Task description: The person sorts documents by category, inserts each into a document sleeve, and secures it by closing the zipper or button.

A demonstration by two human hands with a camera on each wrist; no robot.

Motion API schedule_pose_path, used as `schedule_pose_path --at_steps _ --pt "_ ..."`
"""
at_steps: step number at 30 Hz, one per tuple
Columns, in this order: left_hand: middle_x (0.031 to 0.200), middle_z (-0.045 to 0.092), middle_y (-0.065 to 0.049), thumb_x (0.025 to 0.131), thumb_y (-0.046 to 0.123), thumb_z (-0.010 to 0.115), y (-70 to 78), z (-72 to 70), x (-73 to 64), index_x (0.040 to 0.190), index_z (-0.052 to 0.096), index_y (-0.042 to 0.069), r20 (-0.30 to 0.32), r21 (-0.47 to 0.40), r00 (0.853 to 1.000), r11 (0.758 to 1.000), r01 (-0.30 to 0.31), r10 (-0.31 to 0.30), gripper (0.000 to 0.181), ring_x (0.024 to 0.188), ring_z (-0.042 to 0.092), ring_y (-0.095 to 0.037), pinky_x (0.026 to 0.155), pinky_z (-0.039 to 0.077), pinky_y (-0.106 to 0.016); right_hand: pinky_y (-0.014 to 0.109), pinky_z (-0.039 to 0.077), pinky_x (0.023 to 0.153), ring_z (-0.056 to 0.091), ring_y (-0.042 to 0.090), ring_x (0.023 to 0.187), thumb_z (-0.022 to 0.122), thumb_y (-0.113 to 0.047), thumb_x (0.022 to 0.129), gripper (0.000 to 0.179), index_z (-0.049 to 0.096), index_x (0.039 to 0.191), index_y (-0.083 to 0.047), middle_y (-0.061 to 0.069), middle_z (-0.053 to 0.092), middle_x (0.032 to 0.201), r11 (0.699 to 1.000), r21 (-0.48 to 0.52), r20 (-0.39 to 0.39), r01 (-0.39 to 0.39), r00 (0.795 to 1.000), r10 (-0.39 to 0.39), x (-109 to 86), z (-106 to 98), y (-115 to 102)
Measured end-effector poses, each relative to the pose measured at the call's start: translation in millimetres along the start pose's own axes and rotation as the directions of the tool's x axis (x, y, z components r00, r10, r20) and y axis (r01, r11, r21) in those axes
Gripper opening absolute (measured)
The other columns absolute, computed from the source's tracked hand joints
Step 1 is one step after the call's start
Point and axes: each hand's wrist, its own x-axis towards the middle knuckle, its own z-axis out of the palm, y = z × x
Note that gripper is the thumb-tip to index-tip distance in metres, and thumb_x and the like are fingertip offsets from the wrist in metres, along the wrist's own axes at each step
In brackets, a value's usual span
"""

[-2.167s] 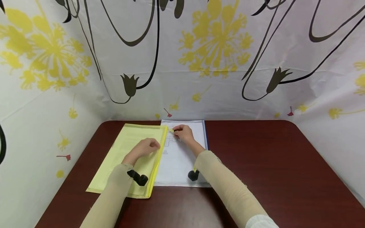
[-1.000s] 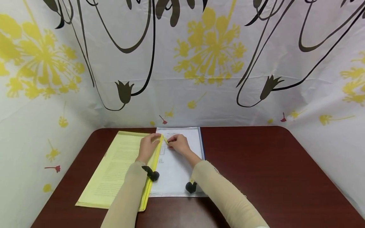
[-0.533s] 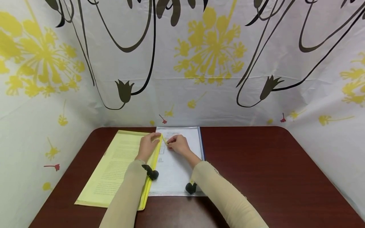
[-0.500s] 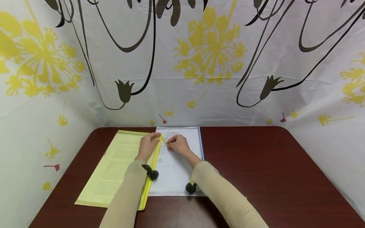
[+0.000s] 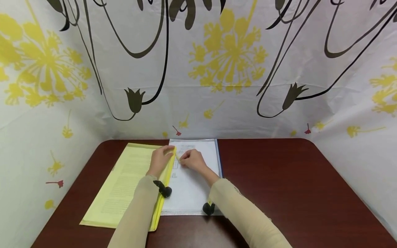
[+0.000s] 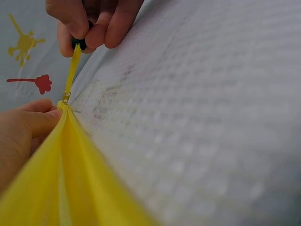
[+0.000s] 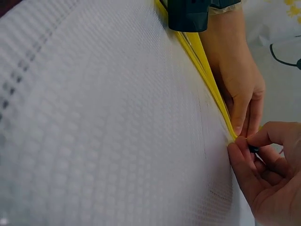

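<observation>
A yellow zip folder (image 5: 124, 186) with printed sheets inside lies on the table's left side. My left hand (image 5: 159, 159) pinches its far right corner between thumb and fingers. At that corner sits a small metal zip slider (image 6: 66, 97), with a yellow zip pull (image 6: 73, 70) stretched from it. The pull's black end (image 6: 81, 43) is between the thumb and fingers of my right hand (image 5: 193, 160). Under both hands is a clear zip folder (image 5: 186, 196) with a blue edge and printed white paper; the yellow folder covers its left part.
The dark red-brown table (image 5: 279, 186) stretches away to the right. Behind it hangs a white flower-patterned cloth (image 5: 235, 117), which also encloses both sides. A black wrist camera (image 7: 188, 16) shows on the left wrist.
My left hand has moved forward and right from above the yellow folder to its corner. My right hand has come slightly nearer, still holding the pull. The head view has shifted a little.
</observation>
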Motion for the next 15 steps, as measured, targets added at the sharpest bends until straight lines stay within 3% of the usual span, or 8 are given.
schedule_pose_path --at_steps 15 --pt "0.139 0.062 -0.007 0.097 0.014 0.063 -5.1 0.7 -1.2 0.130 0.066 0.016 -0.010 -0.009 0.999 0.999 -0.034 0.034 0.033 0.137 0.050 -0.029 0.116 0.039 -0.048 0.020 0.050 0.060 0.061 0.010 0.064 0.072 -0.010 0.084 0.004 0.073 0.087 -0.008 0.003 0.069 0.079 0.997 -0.047 0.041 0.055 0.998 -0.053 -12.3 3 2"
